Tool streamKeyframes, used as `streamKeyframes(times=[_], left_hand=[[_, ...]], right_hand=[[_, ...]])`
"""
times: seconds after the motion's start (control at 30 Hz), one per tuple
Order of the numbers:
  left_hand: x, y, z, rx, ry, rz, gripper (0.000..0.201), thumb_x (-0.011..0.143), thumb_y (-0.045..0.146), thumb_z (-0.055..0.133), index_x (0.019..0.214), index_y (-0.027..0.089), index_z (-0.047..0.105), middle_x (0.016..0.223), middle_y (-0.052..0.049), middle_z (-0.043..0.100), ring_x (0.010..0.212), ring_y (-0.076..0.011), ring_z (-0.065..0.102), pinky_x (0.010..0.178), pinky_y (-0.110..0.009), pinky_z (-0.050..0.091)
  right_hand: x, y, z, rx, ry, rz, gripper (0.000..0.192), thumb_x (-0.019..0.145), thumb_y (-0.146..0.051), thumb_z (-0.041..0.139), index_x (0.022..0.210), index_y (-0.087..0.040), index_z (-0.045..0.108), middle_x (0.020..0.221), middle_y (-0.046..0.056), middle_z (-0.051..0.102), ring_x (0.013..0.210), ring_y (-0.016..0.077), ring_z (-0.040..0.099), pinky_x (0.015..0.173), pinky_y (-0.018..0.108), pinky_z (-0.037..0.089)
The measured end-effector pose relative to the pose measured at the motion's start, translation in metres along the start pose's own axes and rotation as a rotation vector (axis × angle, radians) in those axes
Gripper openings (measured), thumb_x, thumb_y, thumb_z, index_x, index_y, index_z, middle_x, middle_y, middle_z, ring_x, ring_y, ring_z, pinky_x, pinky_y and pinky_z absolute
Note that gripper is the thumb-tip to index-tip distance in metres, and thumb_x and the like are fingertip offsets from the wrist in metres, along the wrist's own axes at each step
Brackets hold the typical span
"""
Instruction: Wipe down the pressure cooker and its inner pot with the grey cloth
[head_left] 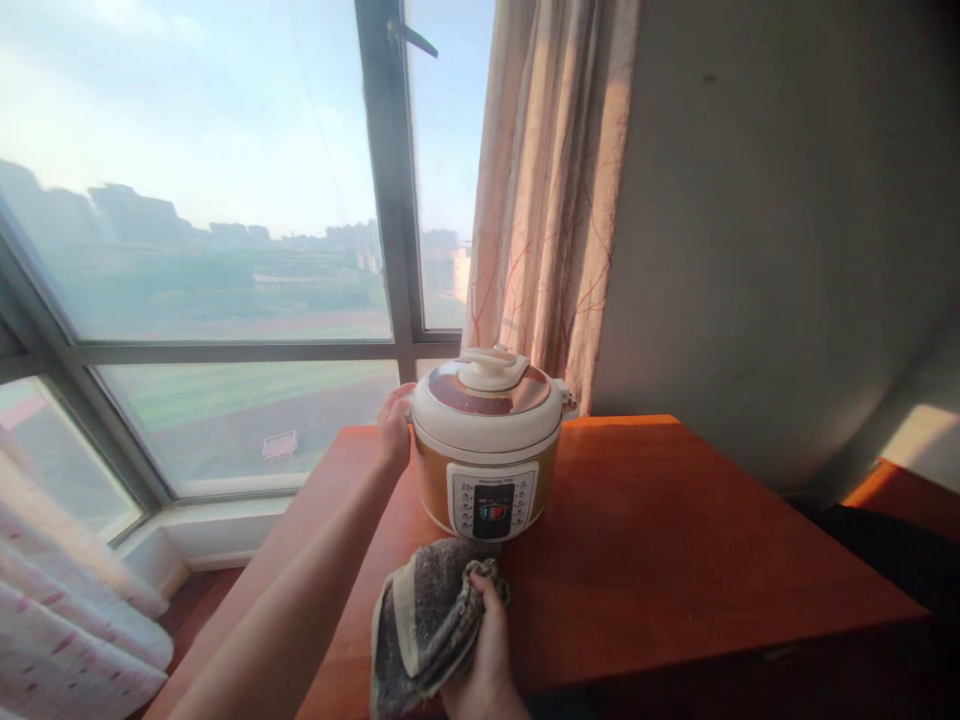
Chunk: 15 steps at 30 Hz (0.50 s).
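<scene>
An electric pressure cooker (pixel 435 480) with a white lid, gold body and front control panel stands upright on the wooden table (pixel 675 540). My left hand (pixel 395 425) is closed at the handle on the left side of its lid rim; the fingertips are partly hidden behind the cooker. My right hand (pixel 487 640) grips a bunched grey-brown towel (pixel 431 610) with a pale stripe, just in front of the cooker's base. The towel hangs down to the left of that hand. Whether it touches the cooker cannot be made out.
Behind the table are a large window (pixel 225 200) with a grey frame and a beige curtain (pixel 547 190). A grey wall (pixel 750 250) rises on the right. Another light patterned curtain (pixel 67 590) hangs at lower left. The table's right edge slopes toward a dark area.
</scene>
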<state>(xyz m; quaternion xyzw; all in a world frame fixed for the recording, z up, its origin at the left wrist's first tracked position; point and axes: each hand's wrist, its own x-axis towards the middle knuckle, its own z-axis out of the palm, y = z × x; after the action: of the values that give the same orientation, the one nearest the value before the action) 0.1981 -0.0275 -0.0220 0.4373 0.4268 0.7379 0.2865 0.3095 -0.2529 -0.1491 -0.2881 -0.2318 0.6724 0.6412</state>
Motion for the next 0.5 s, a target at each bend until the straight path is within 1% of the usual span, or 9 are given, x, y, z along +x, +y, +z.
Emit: streamKeyframes(times=[0.07,0.1,0.13,0.2,0.27,0.37,0.43,0.5], left_hand=[[0.0,-0.001,-0.002,0.003,-0.016,0.0,0.038,0.066,0.032,0.053,0.094,0.015,0.071,0.084,-0.005,0.068,0.079,-0.0208,0.059,0.067,-0.029,0.045],[0.0,-0.001,-0.002,0.005,-0.02,0.0,0.039,0.066,0.032,0.053,0.095,0.015,0.071,0.084,-0.004,0.068,0.079,-0.0207,0.058,0.067,-0.029,0.044],[0.0,-0.002,-0.003,0.006,-0.023,-0.002,0.039,0.066,0.032,0.053,0.096,0.015,0.071,0.085,-0.004,0.068,0.079,-0.0206,0.058,0.066,-0.029,0.044],[0.001,-0.003,-0.004,0.006,-0.032,-0.003,0.039,0.066,0.032,0.054,0.097,0.015,0.071,0.088,-0.005,0.069,0.082,-0.0207,0.059,0.068,-0.028,0.044],[0.001,-0.004,-0.005,0.001,-0.049,-0.004,0.038,0.066,0.033,0.054,0.096,0.016,0.072,0.092,-0.006,0.07,0.085,-0.0212,0.06,0.07,-0.029,0.045],[0.001,-0.006,-0.006,-0.01,-0.063,-0.002,0.038,0.068,0.033,0.054,0.097,0.015,0.072,0.095,-0.006,0.07,0.087,-0.0217,0.06,0.073,-0.03,0.046],[0.0,-0.006,-0.005,-0.014,-0.05,0.003,0.039,0.069,0.033,0.053,0.098,0.015,0.072,0.095,-0.007,0.07,0.087,-0.022,0.06,0.073,-0.03,0.046],[-0.001,-0.006,-0.004,-0.015,-0.034,0.008,0.038,0.069,0.033,0.053,0.098,0.015,0.072,0.094,-0.007,0.07,0.088,-0.0224,0.06,0.073,-0.031,0.047]], right_hand=[[0.003,-0.004,-0.001,0.106,0.035,0.117,0.046,0.087,-0.054,0.044,0.097,-0.024,0.076,0.108,0.007,0.077,0.101,0.031,0.074,0.08,0.052,0.06],[0.004,-0.008,-0.003,0.134,0.045,0.146,0.046,0.086,-0.055,0.043,0.095,-0.024,0.076,0.108,0.008,0.077,0.1,0.0315,0.074,0.08,0.053,0.059],[0.005,-0.014,-0.006,0.121,0.034,0.14,0.048,0.086,-0.055,0.041,0.092,-0.024,0.076,0.107,0.008,0.078,0.098,0.0316,0.075,0.081,0.053,0.059],[0.006,-0.027,-0.014,0.043,-0.011,0.092,0.053,0.087,-0.057,0.035,0.088,-0.024,0.077,0.098,0.01,0.079,0.094,0.0317,0.075,0.081,0.053,0.058],[0.006,-0.042,-0.022,-0.062,-0.05,0.044,0.06,0.09,-0.057,0.028,0.086,-0.024,0.077,0.083,0.01,0.079,0.092,0.0319,0.075,0.081,0.052,0.058],[0.005,-0.063,-0.036,-0.247,-0.075,-0.028,0.065,0.093,-0.057,0.021,0.085,-0.024,0.078,0.061,0.009,0.073,0.086,0.0315,0.075,0.078,0.051,0.058],[0.006,-0.077,-0.045,-0.363,-0.083,-0.092,0.067,0.095,-0.057,0.02,0.084,-0.025,0.078,0.056,0.007,0.07,0.081,0.0308,0.076,0.077,0.05,0.058],[0.009,-0.091,-0.054,-0.468,-0.072,-0.198,0.064,0.095,-0.058,0.023,0.082,-0.024,0.077,0.055,0.006,0.069,0.076,0.0296,0.075,0.075,0.048,0.059]])
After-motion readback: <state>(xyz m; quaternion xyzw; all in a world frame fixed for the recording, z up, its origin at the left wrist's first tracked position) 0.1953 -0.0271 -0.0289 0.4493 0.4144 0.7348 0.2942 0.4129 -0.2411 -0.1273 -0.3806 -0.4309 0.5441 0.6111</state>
